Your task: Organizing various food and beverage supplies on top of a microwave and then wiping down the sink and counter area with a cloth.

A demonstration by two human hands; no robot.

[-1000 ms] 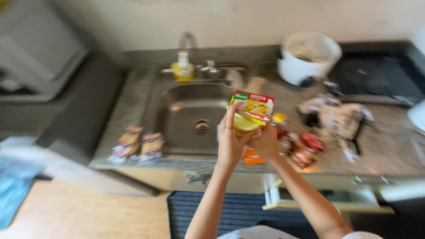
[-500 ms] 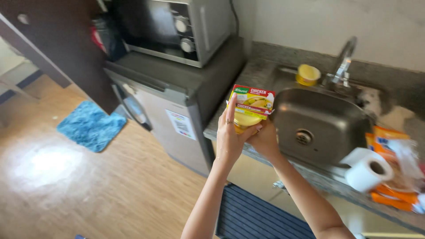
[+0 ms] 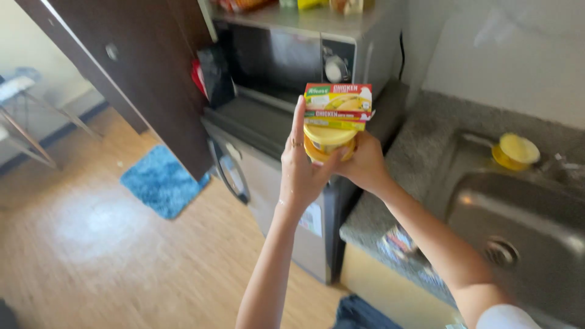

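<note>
Both hands hold a small stack up in the air, in front of the microwave [image 3: 304, 55] and above the edge of the small fridge [image 3: 268, 158] it stands on. The left hand [image 3: 303, 164] presses flat against the stack's near side, fingers [image 3: 297, 122] stretched upward and close together along the boxes. The right hand [image 3: 364, 163] cups the yellow tub [image 3: 326, 141] from the other side and below, its fingers clamped on the tub (only the thumb side shows clearly). On top of the tub lie two flat boxes [image 3: 339, 102], red, green and yellow, stacked one on the other and touching the tub's lid. To the right runs the grey stone table [image 3: 414, 152] with a steel sink [image 3: 536, 244] set into it, and a yellow lidded container [image 3: 515, 151] sits at the sink's back rim. Below left lies a wooden floor [image 3: 91, 256] with a blue mat [image 3: 159, 180], beside a dark door [image 3: 122, 67].
</note>
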